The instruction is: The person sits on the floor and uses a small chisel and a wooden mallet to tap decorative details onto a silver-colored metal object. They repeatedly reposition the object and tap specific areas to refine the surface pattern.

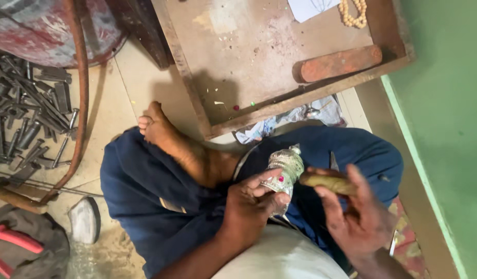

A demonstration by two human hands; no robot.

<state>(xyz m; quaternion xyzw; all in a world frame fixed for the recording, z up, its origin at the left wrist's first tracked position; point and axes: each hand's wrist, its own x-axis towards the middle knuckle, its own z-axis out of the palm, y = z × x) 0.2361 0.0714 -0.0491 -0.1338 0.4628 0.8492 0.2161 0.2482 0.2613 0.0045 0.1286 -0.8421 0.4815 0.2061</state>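
Head view, looking down at a seated person with legs crossed in dark blue trousers (145, 206).

Left hand (251, 204): lower centre of the frame. Fingers and thumb are closed around the lower part of a silver ornamental piece (284, 168). The piece is embossed, carries small red and green stones, and tapers to a narrow tip pointing toward the upper right. It sits just above the lap, between the two hands.

Right hand (360, 217): lower right of the frame. The fingers are curled around a yellowish-brown tool handle (327, 182), which lies roughly level. Its left end is just beside the silver piece; contact between them cannot be confirmed. The working tip of the tool is not visible.

Surroundings: a bare foot (168, 137) rests on the blue cloth at centre left. A shallow wooden tray (187, 77) occupies the upper centre. It holds a reddish wooden block (342, 63), a string of pale beads (352, 13) and a few loose coloured stones. A pile of metal punches (26, 119) lies at the left edge. A green wall (445, 129) fills the right side.
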